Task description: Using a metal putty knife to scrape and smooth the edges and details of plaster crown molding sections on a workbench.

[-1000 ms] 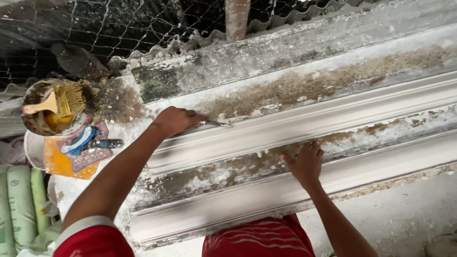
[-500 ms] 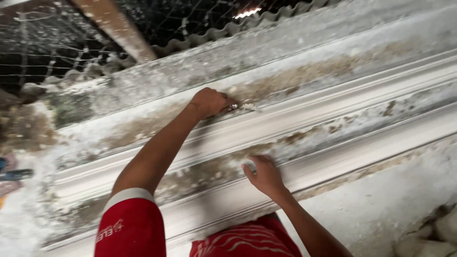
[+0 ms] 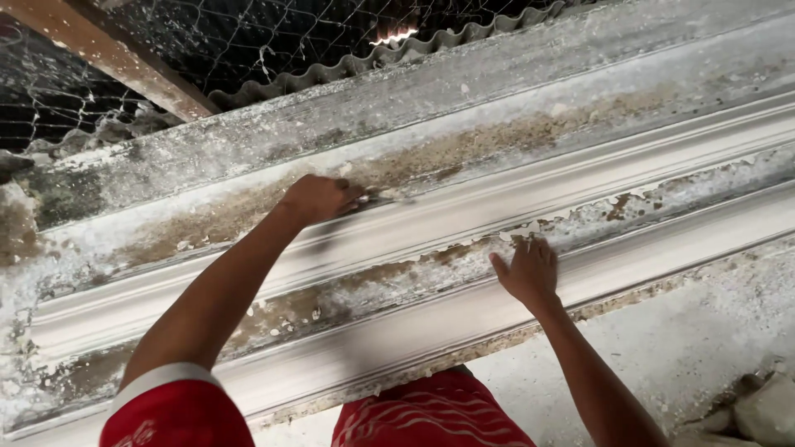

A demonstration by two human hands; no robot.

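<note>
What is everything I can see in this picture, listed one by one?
Plaster moulding: one long piece, white with brown patches, running across the whole view.
Small tool: one, dark and thin, at the upper ridge; too blurred to tell its kind.
Wire mesh: one sheet, grey, along the top.
Corrugated sheet: one, grey, top centre.
Wooden beam: one, brown, top left.
Rubble: a few grey lumps, bottom right.
Red clothing: sleeve and shorts, bottom.
Left hand: closed around the tool.
Right hand: open, flat on the moulding.
</note>
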